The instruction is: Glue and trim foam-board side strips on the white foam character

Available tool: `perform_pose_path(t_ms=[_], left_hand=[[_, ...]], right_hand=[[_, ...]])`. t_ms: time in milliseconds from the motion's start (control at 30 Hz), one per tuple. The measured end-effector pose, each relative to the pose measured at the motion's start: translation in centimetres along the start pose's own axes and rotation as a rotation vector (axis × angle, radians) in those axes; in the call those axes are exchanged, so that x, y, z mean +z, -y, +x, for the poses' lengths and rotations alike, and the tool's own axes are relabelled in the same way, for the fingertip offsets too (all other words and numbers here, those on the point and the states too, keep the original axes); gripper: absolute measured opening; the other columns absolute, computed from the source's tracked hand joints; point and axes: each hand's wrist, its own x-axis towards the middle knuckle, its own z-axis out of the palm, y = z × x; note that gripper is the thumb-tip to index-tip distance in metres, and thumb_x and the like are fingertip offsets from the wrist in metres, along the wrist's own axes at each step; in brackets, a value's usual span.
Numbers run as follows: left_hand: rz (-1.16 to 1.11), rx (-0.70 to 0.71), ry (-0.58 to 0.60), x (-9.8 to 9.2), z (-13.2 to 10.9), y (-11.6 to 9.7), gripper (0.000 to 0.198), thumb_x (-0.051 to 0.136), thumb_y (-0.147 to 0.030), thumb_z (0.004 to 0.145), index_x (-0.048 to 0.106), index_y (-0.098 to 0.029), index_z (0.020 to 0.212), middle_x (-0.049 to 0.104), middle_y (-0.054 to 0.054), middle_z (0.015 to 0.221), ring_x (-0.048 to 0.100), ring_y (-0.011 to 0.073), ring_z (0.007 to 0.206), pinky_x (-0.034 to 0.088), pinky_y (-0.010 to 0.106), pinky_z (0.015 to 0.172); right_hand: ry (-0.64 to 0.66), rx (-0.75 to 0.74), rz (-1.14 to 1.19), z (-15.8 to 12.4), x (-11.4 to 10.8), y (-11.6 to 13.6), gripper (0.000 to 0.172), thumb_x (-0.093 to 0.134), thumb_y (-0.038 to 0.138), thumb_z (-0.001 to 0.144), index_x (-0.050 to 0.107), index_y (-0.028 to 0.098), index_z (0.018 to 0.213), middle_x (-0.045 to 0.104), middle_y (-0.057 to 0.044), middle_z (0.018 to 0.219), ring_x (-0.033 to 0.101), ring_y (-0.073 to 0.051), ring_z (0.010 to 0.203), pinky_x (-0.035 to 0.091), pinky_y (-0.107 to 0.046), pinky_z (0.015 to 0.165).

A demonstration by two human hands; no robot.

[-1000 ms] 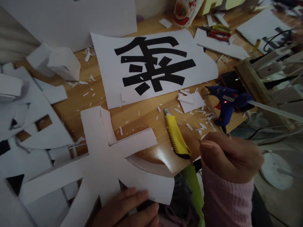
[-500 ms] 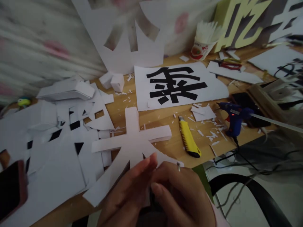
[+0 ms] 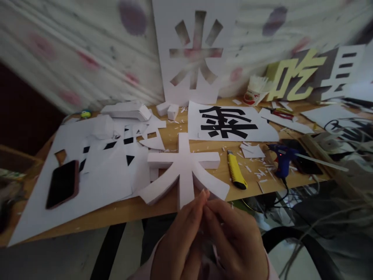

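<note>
My left hand (image 3: 182, 237) and my right hand (image 3: 239, 235) meet at the fingertips, low in the centre of the view. The fingers of both are bent and pressed together; whatever is between them, if anything, is hidden. Just beyond the fingertips a thick white foam-board character piece (image 3: 186, 161) lies on the wooden table (image 3: 116, 216), its lower strokes pointing toward me and partly behind my hands. To its right rests a yellow utility knife (image 3: 236, 170). A blue hot glue gun (image 3: 282, 157), its red light on and a glue stick out the back, stands further right.
A sheet with a black printed character (image 3: 227, 122) lies behind. White cut-out sheets (image 3: 107, 175) and a phone (image 3: 62, 184) cover the left. A stencil board (image 3: 166, 39) leans on the curtain. Foam scraps, a cup of sticks (image 3: 256, 93) and a chair (image 3: 305, 245) are at right.
The view has tilted up and widened, showing more curtain and the whole stencil board. My hands stay together, fingertips drawn closer; the character piece lies less covered by them.
</note>
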Motion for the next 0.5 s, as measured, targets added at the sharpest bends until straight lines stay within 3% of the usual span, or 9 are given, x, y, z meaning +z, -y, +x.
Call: perform_pose_path(t_ms=[167, 300, 500], left_hand=[[-0.113, -0.052, -0.023, -0.3, -1.8, -1.2, 0.064, 0.047, -0.009, 0.089, 0.033, -0.039, 0.143, 0.043, -0.006, 0.147, 0.047, 0.0157, 0.131, 0.041, 0.023, 0.107], [-0.19, 0.021, -0.109, 0.0, -2.3, -2.3, 0.066, 0.047, -0.004, 0.086, 0.037, -0.036, 0.142, 0.048, -0.004, 0.143, 0.05, 0.0174, 0.129, 0.046, 0.024, 0.105], [-0.357, 0.121, -0.136, 0.2, -2.3, -3.1, 0.071, 0.048, 0.005, 0.078, 0.045, -0.033, 0.138, 0.055, -0.004, 0.137, 0.053, 0.0136, 0.125, 0.041, 0.02, 0.107]], right_hand=[[-0.007, -0.113, -0.049, -1.6, -0.2, 1.0, 0.016, 0.045, 0.013, 0.092, 0.057, 0.022, 0.094, 0.06, 0.004, 0.066, 0.056, -0.007, 0.052, 0.042, -0.014, 0.049], [-0.033, -0.143, -0.12, -2.7, -0.9, 1.4, 0.018, 0.047, 0.015, 0.091, 0.061, 0.023, 0.099, 0.064, 0.003, 0.069, 0.06, -0.009, 0.054, 0.046, -0.015, 0.052], [-0.163, -0.146, -0.345, -3.8, -1.0, 1.7, 0.013, 0.05, 0.028, 0.092, 0.063, 0.023, 0.091, 0.064, 0.003, 0.062, 0.055, -0.008, 0.042, 0.04, -0.019, 0.044]])
